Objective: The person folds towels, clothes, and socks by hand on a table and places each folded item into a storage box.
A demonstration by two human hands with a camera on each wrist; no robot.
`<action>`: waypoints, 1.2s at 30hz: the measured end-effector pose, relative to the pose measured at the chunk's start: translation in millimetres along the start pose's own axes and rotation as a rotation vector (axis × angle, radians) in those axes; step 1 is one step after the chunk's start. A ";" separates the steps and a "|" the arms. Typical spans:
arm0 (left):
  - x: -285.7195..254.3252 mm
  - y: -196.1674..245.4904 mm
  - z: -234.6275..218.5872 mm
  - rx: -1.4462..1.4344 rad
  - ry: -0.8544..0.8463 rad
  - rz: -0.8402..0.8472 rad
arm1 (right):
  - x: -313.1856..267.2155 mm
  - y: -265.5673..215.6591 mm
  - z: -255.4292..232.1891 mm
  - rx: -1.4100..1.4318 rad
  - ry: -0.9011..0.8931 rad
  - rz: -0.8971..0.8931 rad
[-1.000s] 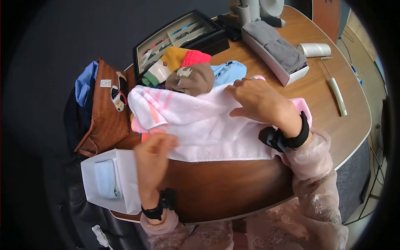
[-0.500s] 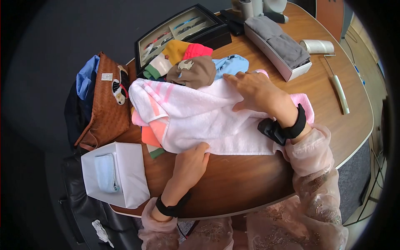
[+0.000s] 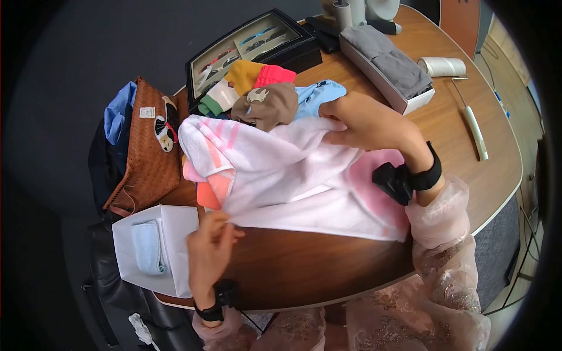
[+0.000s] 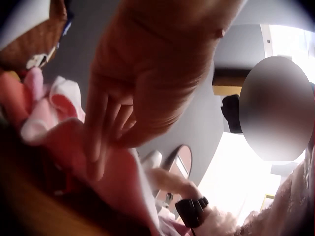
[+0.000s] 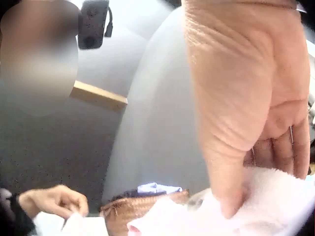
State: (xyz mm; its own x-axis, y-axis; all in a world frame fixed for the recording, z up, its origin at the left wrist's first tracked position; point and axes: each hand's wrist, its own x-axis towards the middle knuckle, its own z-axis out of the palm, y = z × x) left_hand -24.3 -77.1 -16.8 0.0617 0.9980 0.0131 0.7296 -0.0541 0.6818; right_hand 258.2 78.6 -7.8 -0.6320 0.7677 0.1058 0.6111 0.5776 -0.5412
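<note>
A white and pink towel (image 3: pixel 281 169) lies spread across the front of the table, its left part folded over in a loose heap. My left hand (image 3: pixel 209 248) pinches its near left edge, which is drawn out in a taut line to the fingertips. At the far edge my right hand (image 3: pixel 372 126) grips the towel between thumb and fingers, lifting it into a soft ridge. In the right wrist view the thumb of the right hand (image 5: pixel 246 98) presses into the white cloth. A coral cloth (image 3: pixel 208 196) shows under the towel's left end.
Behind the towel lie a brown cloth (image 3: pixel 266 108) and a light blue cloth (image 3: pixel 316 96). A glasses case (image 3: pixel 252 52), a box of grey cloths (image 3: pixel 386 64) and a lint roller (image 3: pixel 442 67) stand farther back. On the left are a woven basket (image 3: pixel 149 155) and a white box (image 3: pixel 178 245).
My left hand went from the towel's near edge middle to its left end. The right hand has raised the far edge slightly, and pink now shows at the towel's right side.
</note>
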 end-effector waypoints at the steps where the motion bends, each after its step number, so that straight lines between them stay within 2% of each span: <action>1: -4.0 3.4 -13.4 -0.045 0.143 -0.038 | -1.8 -4.7 -6.9 -0.001 0.000 0.000; 2: -7.3 2.0 -24.8 -0.090 0.287 -0.076 | -3.1 -8.9 -13.2 0.126 0.003 -0.062; 4: -13.8 -14.0 -42.1 -0.284 0.450 0.045 | -2.8 -9.3 -17.3 0.407 -0.038 -0.128; 5: -19.8 -23.6 -55.7 -0.283 0.453 0.044 | -3.3 -11.1 -17.0 0.407 -0.040 -0.131; 7: -29.8 -38.7 -76.5 -0.235 0.729 0.132 | -5.7 -16.2 -18.5 0.916 0.078 -0.178; 9: -23.2 -22.7 -80.5 -0.437 0.905 0.231 | -9.9 -18.5 -31.8 0.870 0.049 -0.118; 10: -21.1 -10.7 -78.6 -0.481 1.042 0.152 | -10.0 -18.9 -31.2 1.032 0.119 -0.166; 11: -18.6 -3.7 -76.9 -0.481 1.044 0.153 | -10.3 -18.7 -31.2 1.194 0.191 -0.215; 13: -15.5 4.1 -74.7 -0.750 1.084 0.304 | -10.5 -17.3 -34.9 1.203 0.178 -0.255; 14: -17.3 2.1 -76.3 -0.814 1.050 0.336 | -9.8 -19.4 -34.1 1.244 0.191 -0.309; 15: -15.5 6.5 -75.9 -0.815 1.050 0.337 | -9.6 -21.3 -33.1 1.284 0.205 -0.364; 17: -9.5 19.3 -74.1 -1.014 1.150 0.290 | -10.7 -24.1 -29.7 1.298 0.196 -0.350; 18: -12.1 12.3 -77.0 -1.014 1.144 0.290 | -10.2 -25.9 -28.1 1.284 0.214 -0.367; 19: -17.1 0.5 -82.9 -0.357 1.095 0.410 | -9.6 -27.1 -26.6 1.270 0.233 -0.383; 20: -20.9 -8.7 -87.1 0.294 0.975 0.500 | -8.5 -26.9 -25.3 1.319 0.247 -0.423; 21: -19.2 -5.1 -88.7 0.295 0.974 0.501 | -8.7 -27.7 -23.5 1.320 0.248 -0.423; 22: -16.8 0.3 -91.8 -0.579 0.670 0.497 | -9.4 -29.7 -21.1 1.354 0.357 -0.429; 23: -13.0 4.5 -93.6 -1.408 0.262 0.424 | -9.1 -31.3 -19.7 1.386 0.463 -0.434; 24: -4.7 13.8 -80.7 -1.566 0.188 0.479 | -14.6 -23.6 -26.8 1.185 0.393 -0.233; 25: -0.7 19.2 -76.0 -1.372 0.156 0.423 | -15.4 -21.0 -26.3 1.184 0.392 -0.235; 27: 6.0 13.6 -72.1 -1.217 0.148 0.468 | -16.7 -15.5 -22.9 1.263 0.571 -0.200; 28: 3.9 10.0 -73.1 -1.220 0.146 0.468 | -18.4 -9.6 -24.4 1.261 0.572 -0.198; 30: -5.1 2.5 -78.8 -1.050 0.452 0.442 | -20.5 8.8 -31.3 1.491 0.522 -0.267; 31: -6.8 6.0 -79.2 -1.049 0.454 0.441 | -21.8 20.2 -35.8 1.493 0.520 -0.267; 33: -11.5 22.6 -81.9 -0.711 0.751 0.401 | -25.9 40.6 -45.0 1.671 0.583 -0.415; 34: -12.6 30.2 -83.2 -0.655 0.839 0.388 | -30.8 42.2 -48.6 1.716 0.514 -0.543; 35: -15.0 30.9 -85.6 -0.655 0.841 0.386 | -37.6 48.9 -53.4 1.716 0.512 -0.541; 36: -19.2 29.5 -89.1 -0.617 0.890 0.417 | -45.1 57.4 -58.7 1.698 0.601 -0.508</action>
State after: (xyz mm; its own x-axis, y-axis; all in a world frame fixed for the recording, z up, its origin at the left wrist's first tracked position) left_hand -64.6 -94.9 68.2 -0.4608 0.5895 0.6635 0.2941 -0.6039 0.7408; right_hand 349.8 93.5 5.3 -0.1167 0.8337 0.5397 -0.8612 0.1858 -0.4732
